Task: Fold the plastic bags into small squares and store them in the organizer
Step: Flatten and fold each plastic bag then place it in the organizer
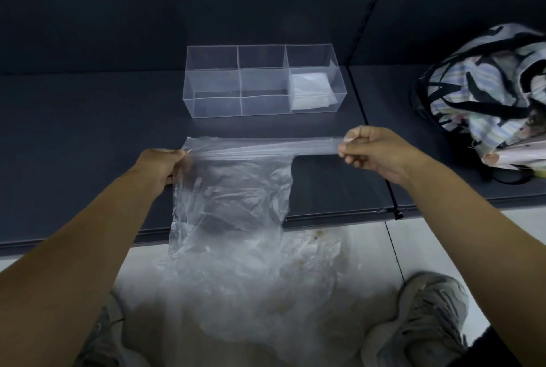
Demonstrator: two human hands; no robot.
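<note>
Holds a clear bag (233, 195) up with both hands, above the front edge of the dark surface (88, 136). Grips its top left corner in the left hand (165, 165), fingers curled round the plastic. Pinches the far end of the stretched top strip in the right hand (372, 154), between thumb and curled fingers. Pulls the strip taut and nearly level between the two hands; lets the crumpled body of the bag hang below it, past the front edge and down toward the floor. Behind the bag, near the middle of the surface toward the back edge, a clear organizer (212, 100) with dividers; in its right-hand compartment, a folded white bag (310, 90), lying flat. At the right edge of the surface, well apart from the organizer, a striped tote (487, 92) with black straps, slumped on its side. On the pale floor below the front edge, a loose heap of clear plastic (266, 292), between two grey shoes (434, 316).
</note>
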